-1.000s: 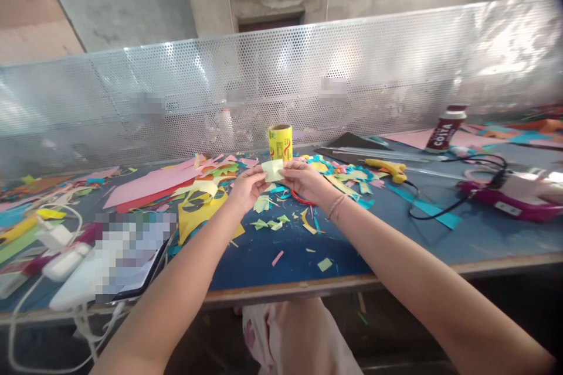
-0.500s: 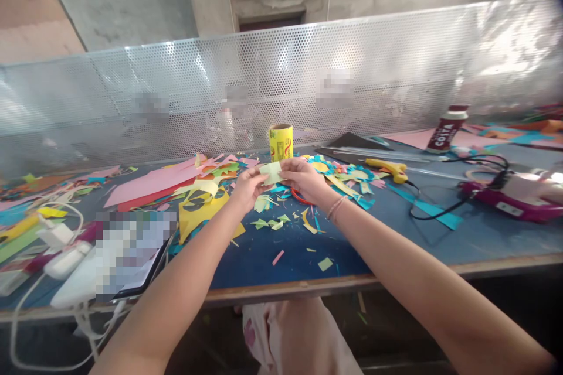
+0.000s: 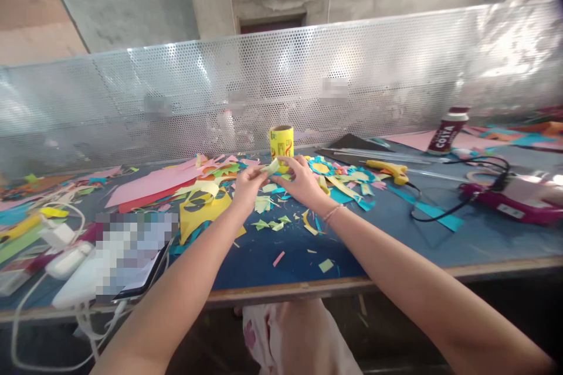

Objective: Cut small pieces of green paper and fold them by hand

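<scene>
Between my two hands, above the blue table, is a small pale green paper piece (image 3: pixel 270 167), slightly curled. My left hand (image 3: pixel 250 187) pinches its left end. The fingers of my right hand (image 3: pixel 301 181) close on its right end. Just behind the hands stands a yellow cardboard roll (image 3: pixel 281 142). Small folded green paper pieces (image 3: pixel 270 224) lie on the table in front of the hands. Yellow paper with cut-outs (image 3: pixel 204 217) is left of my left hand, and blue and yellow paper rings (image 3: pixel 322 167) are beyond my right hand.
A yellow glue gun (image 3: pixel 389 170) with a black cord lies at right, near a purple power strip (image 3: pixel 514 205) and a brown bottle (image 3: pixel 448 130). A tablet (image 3: pixel 145 269) and white cables are front left. A perforated metal screen (image 3: pixel 197 88) stands behind.
The green paper has gone from flatter and facing me to tilted and curled. My right hand's fingers have spread a little and shifted over it.
</scene>
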`<action>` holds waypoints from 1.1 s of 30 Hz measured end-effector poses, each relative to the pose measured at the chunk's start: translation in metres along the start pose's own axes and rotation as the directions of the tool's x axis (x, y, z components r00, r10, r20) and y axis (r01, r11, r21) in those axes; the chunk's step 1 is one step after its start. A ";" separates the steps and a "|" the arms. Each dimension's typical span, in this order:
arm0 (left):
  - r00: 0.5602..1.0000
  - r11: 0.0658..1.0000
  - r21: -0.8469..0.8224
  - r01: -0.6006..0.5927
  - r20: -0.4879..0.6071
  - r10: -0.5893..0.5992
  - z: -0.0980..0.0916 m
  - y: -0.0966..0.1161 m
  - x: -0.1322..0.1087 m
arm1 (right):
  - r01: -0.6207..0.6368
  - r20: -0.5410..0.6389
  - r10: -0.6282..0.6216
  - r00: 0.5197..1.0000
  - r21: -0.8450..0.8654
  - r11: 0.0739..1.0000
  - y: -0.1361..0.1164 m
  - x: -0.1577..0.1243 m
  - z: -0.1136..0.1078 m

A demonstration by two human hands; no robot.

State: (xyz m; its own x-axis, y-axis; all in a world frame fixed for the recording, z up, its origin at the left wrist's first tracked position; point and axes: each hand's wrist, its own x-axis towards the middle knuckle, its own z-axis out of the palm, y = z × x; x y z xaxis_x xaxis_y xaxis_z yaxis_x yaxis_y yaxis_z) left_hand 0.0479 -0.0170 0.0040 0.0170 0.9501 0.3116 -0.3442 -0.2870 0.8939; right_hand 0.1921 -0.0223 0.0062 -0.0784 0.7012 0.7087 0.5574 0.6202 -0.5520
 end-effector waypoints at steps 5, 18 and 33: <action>0.999 0.999 -0.050 0.011 0.052 -0.009 0.001 -0.002 -0.001 | -0.080 0.082 0.062 0.995 0.231 0.970 0.003 0.001 0.006; 0.991 0.967 0.227 -0.120 0.089 0.102 -0.008 -0.013 0.008 | -0.333 0.228 0.248 0.942 0.520 0.787 0.003 0.002 0.009; 0.897 0.692 0.620 -0.371 0.046 0.440 -0.004 0.002 -0.001 | -0.301 0.189 0.236 0.953 0.519 0.800 -0.003 0.005 0.001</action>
State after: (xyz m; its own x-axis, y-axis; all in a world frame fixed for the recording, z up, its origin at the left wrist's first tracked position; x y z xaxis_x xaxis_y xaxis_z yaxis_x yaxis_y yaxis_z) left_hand 0.0436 -0.0178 0.0045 -0.0932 0.7203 0.6873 0.3374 -0.6266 0.7025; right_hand 0.1890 -0.0208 0.0110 -0.0990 0.8811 0.4624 0.0410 0.4679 -0.8828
